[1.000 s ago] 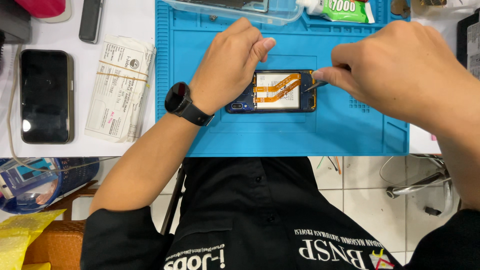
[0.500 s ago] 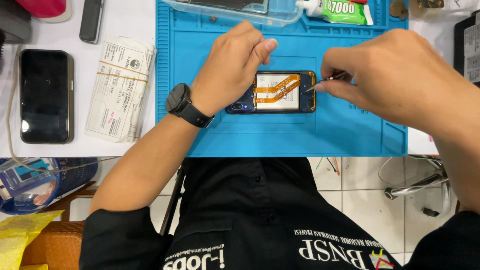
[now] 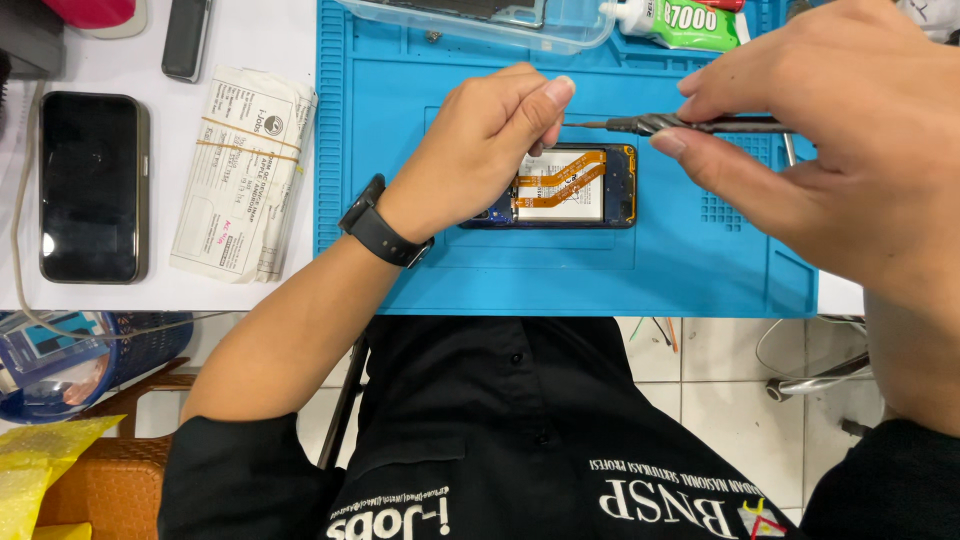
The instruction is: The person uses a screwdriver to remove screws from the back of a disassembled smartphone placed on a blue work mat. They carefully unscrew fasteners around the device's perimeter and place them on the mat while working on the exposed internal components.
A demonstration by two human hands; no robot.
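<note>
Blue mat (image 3: 400,150); orange ribbon cable (image 3: 560,180); black watch (image 3: 380,228)

A single head-worn camera looks almost straight down from above the person's chest, facing the near edge of the white worktable (image 3: 240,30). It sits close: the blue silicone work mat (image 3: 400,250) fills the upper middle of the frame, the left hand (image 3: 480,140) and right hand (image 3: 810,150) loom large, and the person's black shirt (image 3: 520,430) fills the bottom. No second view shares the scene.

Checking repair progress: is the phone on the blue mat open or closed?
Open: the phone shows bare battery and orange flex cables.
</note>
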